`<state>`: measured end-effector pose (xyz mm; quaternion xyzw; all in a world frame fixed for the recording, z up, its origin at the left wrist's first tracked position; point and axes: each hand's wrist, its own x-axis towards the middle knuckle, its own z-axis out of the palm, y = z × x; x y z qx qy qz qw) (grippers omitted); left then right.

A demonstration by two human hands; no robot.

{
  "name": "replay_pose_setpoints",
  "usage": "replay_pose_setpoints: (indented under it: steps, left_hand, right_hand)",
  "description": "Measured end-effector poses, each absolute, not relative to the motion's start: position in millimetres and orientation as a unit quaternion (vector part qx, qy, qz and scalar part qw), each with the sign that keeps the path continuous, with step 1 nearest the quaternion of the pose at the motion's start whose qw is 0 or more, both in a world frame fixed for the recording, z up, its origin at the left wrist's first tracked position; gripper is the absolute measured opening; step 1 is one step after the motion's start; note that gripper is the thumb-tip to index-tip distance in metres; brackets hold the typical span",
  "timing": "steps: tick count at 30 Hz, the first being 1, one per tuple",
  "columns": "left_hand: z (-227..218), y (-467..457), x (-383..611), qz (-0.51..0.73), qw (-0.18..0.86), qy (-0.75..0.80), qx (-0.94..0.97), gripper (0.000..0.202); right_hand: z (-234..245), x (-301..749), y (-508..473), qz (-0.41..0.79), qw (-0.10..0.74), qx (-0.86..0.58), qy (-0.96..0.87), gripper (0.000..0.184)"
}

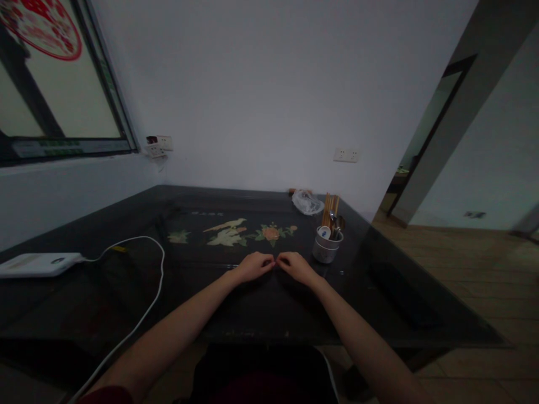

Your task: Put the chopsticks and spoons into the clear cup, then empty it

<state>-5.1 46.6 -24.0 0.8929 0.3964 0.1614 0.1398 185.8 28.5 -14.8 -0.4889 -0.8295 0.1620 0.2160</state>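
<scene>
My left hand [254, 266] and my right hand [296, 266] rest side by side on the dark table [126, 292], fingertips almost touching. Both have their fingers curled in a pinch. Whatever lies between the fingertips is too small and dark to make out. A thin dark stick-like thing [225, 266] lies on the table just left of my left hand. Just beyond my hands the tabletop bears a painted bird and flower design [236, 231].
A metal cup [327, 246] holding chopsticks and spoons stands right of my right hand. A crumpled plastic bag [307, 202] lies near the wall. At far left sits a white device [40, 264] with a white cable [156, 280]. Wood floor and a doorway lie to the right.
</scene>
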Motion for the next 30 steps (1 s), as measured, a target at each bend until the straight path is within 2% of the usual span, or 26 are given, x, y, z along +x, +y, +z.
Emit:
replay_pose_setpoints:
  steps: [30]
  left_hand:
    - [-24.3, 45.5, -4.7, 0.163, 0.142, 0.396, 0.892, 0.027]
  right_hand:
    - [-14.3, 186.0, 26.8, 0.169, 0.219, -0.485, -0.829, 0.02]
